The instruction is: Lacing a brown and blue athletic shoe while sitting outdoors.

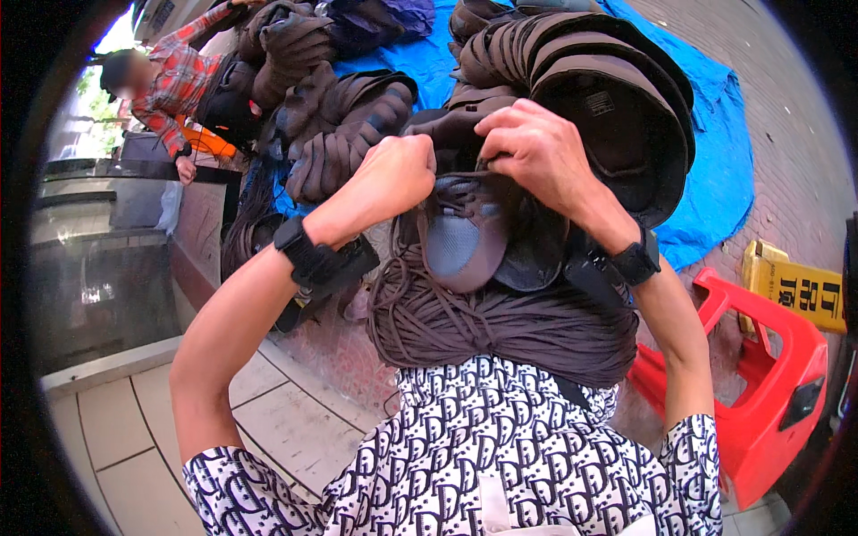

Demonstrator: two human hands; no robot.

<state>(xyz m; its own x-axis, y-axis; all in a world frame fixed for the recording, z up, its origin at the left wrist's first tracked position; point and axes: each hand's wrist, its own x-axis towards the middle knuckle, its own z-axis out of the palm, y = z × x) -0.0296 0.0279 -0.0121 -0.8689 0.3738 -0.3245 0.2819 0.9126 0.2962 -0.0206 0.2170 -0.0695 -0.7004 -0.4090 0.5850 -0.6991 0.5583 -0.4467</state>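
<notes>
Before my chest are dark brown fabric hats with blue-grey mesh panels; the nearest hat (463,237) hangs just below my hands. My left hand (400,174) is closed in a fist at its upper left edge, its fingertips hidden. With bent fingers and thumb, my right hand (534,147) pinches what looks like a thin brown cord at the hat's upper right edge. Across my lap lies a thick bundle of brown cords (500,326), its strands looped and gathered. Both wrists carry black straps with dark devices.
A large nested stack of brown wide-brimmed hats (617,80) rests on a blue tarp (719,179), with more piled hats (344,134) left of it. A red plastic stool (760,393) and a yellow sign (800,286) stand at right. Another person (183,85) is at far left beside a dark counter (107,259).
</notes>
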